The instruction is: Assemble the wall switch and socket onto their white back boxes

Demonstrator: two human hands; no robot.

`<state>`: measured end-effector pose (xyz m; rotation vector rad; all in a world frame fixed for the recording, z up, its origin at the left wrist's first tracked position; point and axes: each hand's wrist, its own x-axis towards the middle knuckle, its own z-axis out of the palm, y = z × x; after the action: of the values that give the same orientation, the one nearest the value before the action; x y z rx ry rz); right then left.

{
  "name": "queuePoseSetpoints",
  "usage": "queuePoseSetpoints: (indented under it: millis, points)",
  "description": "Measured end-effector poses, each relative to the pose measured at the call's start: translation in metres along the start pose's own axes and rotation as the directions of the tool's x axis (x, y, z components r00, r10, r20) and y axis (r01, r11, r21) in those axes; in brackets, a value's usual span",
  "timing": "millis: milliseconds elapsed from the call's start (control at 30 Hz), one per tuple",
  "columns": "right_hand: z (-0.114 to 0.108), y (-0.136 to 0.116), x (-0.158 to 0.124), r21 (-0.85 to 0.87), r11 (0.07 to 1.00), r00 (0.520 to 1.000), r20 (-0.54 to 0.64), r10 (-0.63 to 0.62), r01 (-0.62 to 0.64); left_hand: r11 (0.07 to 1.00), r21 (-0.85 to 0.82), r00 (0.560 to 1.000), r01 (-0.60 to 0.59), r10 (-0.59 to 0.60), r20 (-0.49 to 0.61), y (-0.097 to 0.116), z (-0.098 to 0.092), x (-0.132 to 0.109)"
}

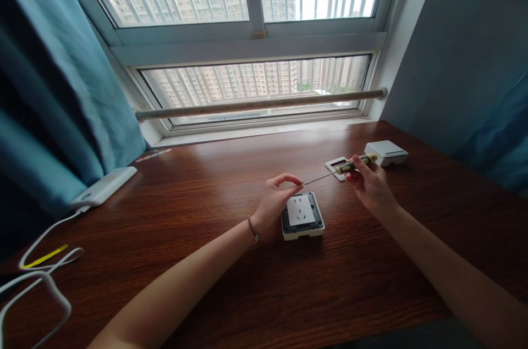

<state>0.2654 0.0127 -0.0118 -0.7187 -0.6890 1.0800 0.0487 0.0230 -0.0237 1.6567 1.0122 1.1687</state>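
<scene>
My right hand [373, 184] is closed round the black and yellow handle of a screwdriver [358, 163], held in the air with its thin shaft pointing left. At the shaft's tip, the thumb and forefinger of my left hand [275, 198] are pinched together; what sits between them is too small to make out. Just below my left fingers lies a wall socket [301, 210], a white panel with slots in a dark frame, mounted on a white box. Its cover is off, and the dark edge with its corner holes shows.
Behind the screwdriver lies a white cover frame [336, 165], and a second white box [386, 152] is at the back right. On the left of the wooden table [198, 189] are a white power strip [105, 187], its cable [53, 288] and a yellow strip [46, 256].
</scene>
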Motion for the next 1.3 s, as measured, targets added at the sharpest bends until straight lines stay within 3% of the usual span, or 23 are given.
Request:
queuePoseSetpoints:
  millis: [433, 567, 667, 800, 933, 1100, 1200, 1300]
  points:
    - [0.002, 0.006, -0.004, -0.032, 0.999, 0.998, 0.053, -0.015, 0.017, 0.999, -0.031, 0.999, 0.023, -0.022, 0.038, -0.006, -0.004, -0.007]
    - [0.001, 0.005, -0.006, -0.079, 0.994, 0.993, 0.104, -0.062, 0.070, 0.998, 0.050, 0.998, -0.046, 0.044, 0.048, -0.009, -0.007, -0.007]
    - [0.005, -0.003, -0.012, -0.190, 0.966, 0.967, 0.217, -0.132, 0.174, 0.984, 0.128, 0.991, -0.127, 0.121, 0.054, -0.011, -0.009, -0.007]
    - [0.024, -0.029, -0.022, -0.408, 0.811, 0.864, 0.452, -0.221, 0.420, 0.971, 0.142, 0.980, -0.192, 0.182, 0.081, -0.011, -0.009, -0.004]
    - [0.061, -0.060, -0.030, -0.520, 0.517, 0.709, 0.646, -0.283, 0.680, 0.978, 0.089, 0.978, -0.188, 0.178, 0.110, -0.004, -0.007, 0.001]
    - [0.099, -0.079, -0.038, -0.490, 0.164, 0.515, 0.838, -0.182, 0.856, 0.995, 0.010, 0.978, -0.098, 0.094, 0.187, 0.007, -0.006, 0.008]
    - [0.104, -0.075, -0.038, -0.467, 0.098, 0.477, 0.868, -0.141, 0.879, 0.999, -0.043, 0.972, -0.032, 0.041, 0.231, 0.007, -0.004, 0.012]
    - [0.099, -0.068, -0.034, -0.493, 0.155, 0.512, 0.849, -0.129, 0.856, 0.997, -0.082, 0.974, -0.007, 0.025, 0.226, 0.001, -0.001, 0.012]
